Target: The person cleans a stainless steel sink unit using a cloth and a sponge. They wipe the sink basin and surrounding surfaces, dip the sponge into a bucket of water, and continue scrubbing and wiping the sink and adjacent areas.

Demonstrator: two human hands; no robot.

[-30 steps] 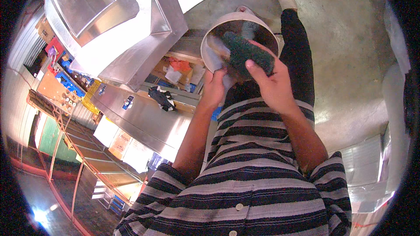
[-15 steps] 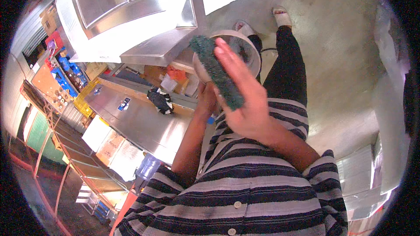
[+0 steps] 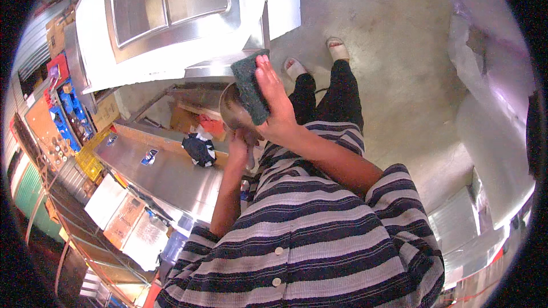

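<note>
A dark green scouring pad [image 3: 246, 82] lies along the fingers of my right hand [image 3: 277, 105], which grips it in front of my body. Just behind the pad is a round, dull metal vessel [image 3: 230, 108], partly covered by it. My left hand [image 3: 240, 144] is closed on the vessel's lower side, close to my shirt. Whether the vessel is a bowl or a pot I cannot tell, and whether the pad touches its wall is also unclear.
A steel double-basin sink [image 3: 165, 29] on white wrapping stands ahead to the left. Nearer is a metal worktop [image 3: 171, 174] with a black-and-white cloth bundle [image 3: 198, 149] at its edge. Blue bins [image 3: 71, 114] line the far left. Plastic sheeting [image 3: 494, 131] hangs at the right.
The vessel has tilted, so its open mouth no longer shows. My right hand and the pad have shifted left in the picture. The whole view has also shifted, bringing more of the sink into sight.
</note>
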